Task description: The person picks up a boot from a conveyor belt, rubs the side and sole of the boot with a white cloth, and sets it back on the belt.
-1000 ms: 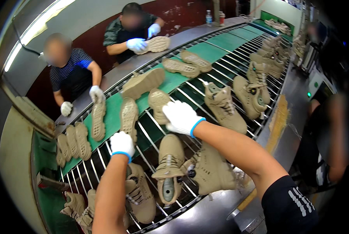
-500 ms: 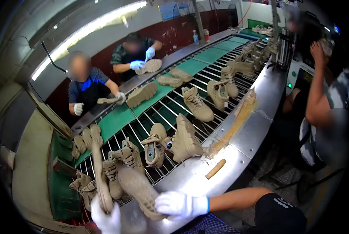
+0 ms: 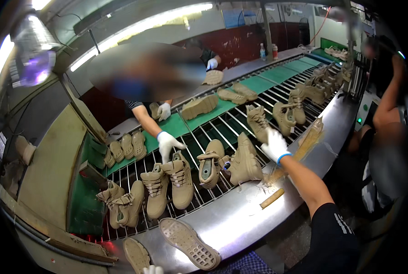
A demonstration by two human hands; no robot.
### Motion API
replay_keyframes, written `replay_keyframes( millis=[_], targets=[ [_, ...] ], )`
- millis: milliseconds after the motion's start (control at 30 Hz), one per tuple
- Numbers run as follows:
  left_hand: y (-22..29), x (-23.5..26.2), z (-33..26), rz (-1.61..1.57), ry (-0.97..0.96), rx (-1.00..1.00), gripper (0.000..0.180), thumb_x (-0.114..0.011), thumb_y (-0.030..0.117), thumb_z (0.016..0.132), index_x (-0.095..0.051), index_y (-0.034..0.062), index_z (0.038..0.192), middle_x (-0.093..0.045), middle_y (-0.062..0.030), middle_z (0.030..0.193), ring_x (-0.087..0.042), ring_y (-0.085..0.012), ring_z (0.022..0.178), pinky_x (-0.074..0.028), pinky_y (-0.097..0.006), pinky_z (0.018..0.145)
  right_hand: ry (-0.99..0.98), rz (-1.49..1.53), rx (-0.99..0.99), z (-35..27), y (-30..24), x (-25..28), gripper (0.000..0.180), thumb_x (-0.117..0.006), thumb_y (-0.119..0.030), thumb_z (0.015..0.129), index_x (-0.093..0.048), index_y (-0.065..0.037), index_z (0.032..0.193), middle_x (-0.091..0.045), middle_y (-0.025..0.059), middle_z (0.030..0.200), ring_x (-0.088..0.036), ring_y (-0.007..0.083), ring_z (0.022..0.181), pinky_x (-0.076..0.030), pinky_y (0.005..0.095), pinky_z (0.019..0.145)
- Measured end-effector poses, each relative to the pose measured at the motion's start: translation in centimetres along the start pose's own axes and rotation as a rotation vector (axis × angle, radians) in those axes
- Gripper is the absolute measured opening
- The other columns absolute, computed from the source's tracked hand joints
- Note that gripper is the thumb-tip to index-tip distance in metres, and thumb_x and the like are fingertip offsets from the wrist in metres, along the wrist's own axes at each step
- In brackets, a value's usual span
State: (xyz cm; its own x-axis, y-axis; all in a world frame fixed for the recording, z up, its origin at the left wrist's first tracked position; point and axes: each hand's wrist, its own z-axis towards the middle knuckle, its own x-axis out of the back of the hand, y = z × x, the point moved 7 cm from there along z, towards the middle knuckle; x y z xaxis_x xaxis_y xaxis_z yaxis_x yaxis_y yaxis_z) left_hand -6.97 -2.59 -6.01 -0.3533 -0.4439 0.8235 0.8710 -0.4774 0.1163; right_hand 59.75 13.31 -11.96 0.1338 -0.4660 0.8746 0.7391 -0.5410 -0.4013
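My right hand (image 3: pixel 274 145), in a white glove, reaches over the roller rack, with its fingers round the toe of a tan lace-up shoe (image 3: pixel 257 119). Only the gloved fingertips of my left hand (image 3: pixel 154 270) show at the lower edge, beside a tan shoe sole (image 3: pixel 136 254); their grip is hidden. A second sole (image 3: pixel 189 243) lies tread up on the metal ledge (image 3: pixel 240 214), to the right of the first. Between my hands, a tilted tan shoe (image 3: pixel 244 160) and another shoe (image 3: pixel 210 166) rest on the bars.
Across the line, a co-worker's gloved hand (image 3: pixel 169 144) reaches over a pair of laced shoes (image 3: pixel 179 180). Several soles stand on the green belt (image 3: pixel 172 130). A tan stick-like piece (image 3: pixel 272 199) lies on the ledge. Another person (image 3: pixel 386 160) is at the right.
My right hand has let go of its sole, now on the ledge, and moved up to a shoe. The left hand's sole has come down low. A co-worker has leaned in, reaching over the shoes.
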Motion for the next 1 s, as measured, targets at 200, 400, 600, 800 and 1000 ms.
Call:
replay_keyframes(
  millis=[200, 400, 600, 800, 1000],
  targets=[
    [-0.1, -2.9, 2.3, 0.047, -0.200, 0.158, 0.059, -0.083, 0.033, 0.085, -0.070, -0.0067, 0.126, -0.064, -0.0301, 0.138, -0.049, -0.0516, 0.140, -0.039, -0.061, 0.119, 0.167, -0.459, -0.050, 5.1, 1.4, -6.5, 0.088, -0.084, -0.026, 0.077, -0.042, 0.000, 0.150, -0.061, 0.0187, 0.124, -0.067, 0.0345, 0.113, -0.056, 0.0495, 0.096],
    [1.3, -3.7, 5.1, -0.024, -0.247, 0.033, 0.055, -0.082, 0.026, 0.086, -0.068, -0.0048, 0.129, -0.062, -0.0309, 0.138, -0.048, -0.0550, 0.138, -0.039, -0.066, 0.117, 0.059, -0.347, -0.036, 7.1, 1.1, -5.2, 0.071, -0.077, -0.032, 0.085, -0.049, 0.007, 0.137, -0.073, 0.0209, 0.107, -0.076, 0.0359, 0.094, -0.061, 0.0493, 0.083],
    [3.7, -1.2, 8.1, -0.171, -0.055, -0.168, 0.042, -0.081, 0.022, 0.082, -0.067, -0.0014, 0.114, -0.065, -0.0235, 0.116, -0.058, -0.0457, 0.110, -0.048, -0.058, 0.097, -0.326, 0.630, -0.142, 6.2, 2.1, 5.0, 0.063, -0.070, -0.047, 0.088, -0.071, 0.003, 0.125, -0.078, 0.0200, 0.108, -0.078, 0.0324, 0.093, -0.066, 0.0414, 0.069],
    [10.9, -0.4, 12.9, -0.485, -0.082, -0.352, 0.038, -0.084, 0.017, 0.070, -0.065, -0.0005, 0.099, -0.065, -0.0180, 0.101, -0.063, -0.0387, 0.092, -0.053, -0.051, 0.084, -0.352, 1.269, -0.068, -7.2, -1.7, 13.6, 0.043, -0.064, -0.024, 0.102, -0.065, 0.008, 0.130, -0.074, 0.0082, 0.115, -0.068, 0.0113, 0.099, -0.054, 0.0265, 0.087],
    [13.7, -3.3, 13.1, -0.901, -0.149, -0.285, 0.108, -0.096, 0.033, 0.077, -0.033, -0.0022, 0.158, -0.058, -0.0285, 0.144, -0.057, -0.0434, 0.138, -0.046, -0.051, 0.117, -0.789, 1.298, 0.037, -25.4, -6.3, 20.1, 0.076, -0.067, -0.040, 0.097, -0.051, 0.018, 0.144, -0.073, 0.0257, 0.124, -0.077, 0.0287, 0.102, -0.064, 0.0368, 0.089]
  ],
)
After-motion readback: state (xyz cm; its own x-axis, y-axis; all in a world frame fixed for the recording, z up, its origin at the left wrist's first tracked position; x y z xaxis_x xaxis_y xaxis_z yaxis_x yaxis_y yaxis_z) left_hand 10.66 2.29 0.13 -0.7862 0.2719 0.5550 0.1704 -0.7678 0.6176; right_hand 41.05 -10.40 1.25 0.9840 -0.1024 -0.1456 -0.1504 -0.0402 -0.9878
